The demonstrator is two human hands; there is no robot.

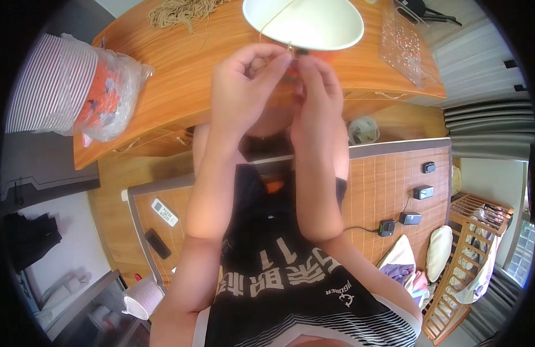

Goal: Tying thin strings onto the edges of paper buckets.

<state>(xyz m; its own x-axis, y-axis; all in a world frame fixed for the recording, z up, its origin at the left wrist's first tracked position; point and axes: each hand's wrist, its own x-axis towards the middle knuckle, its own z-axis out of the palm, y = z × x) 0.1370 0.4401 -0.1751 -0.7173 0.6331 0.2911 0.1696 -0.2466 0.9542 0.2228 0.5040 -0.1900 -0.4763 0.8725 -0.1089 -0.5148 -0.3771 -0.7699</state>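
Observation:
Both my hands are raised in front of the near side of a white-lined paper bucket (305,29) standing on the wooden desk. Thumb and forefinger of my left hand (244,87) pinch a thin tan cord (290,47), which runs up over the bucket's mouth. My right hand (317,87) is closed in a pinch right beside it, fingertips almost touching the left ones. The cord seems to pass between both pinches, though its end is too small to make out. A loose bundle of the same tan cord (180,13) lies at the far left of the desk.
Stacked paper buckets in plastic wrap (76,87) stand at the desk's left end. A clear tray with small bits (401,43) lies at its right. On the mat-covered bed are a remote (165,212), a phone (158,243) and small black devices (411,218).

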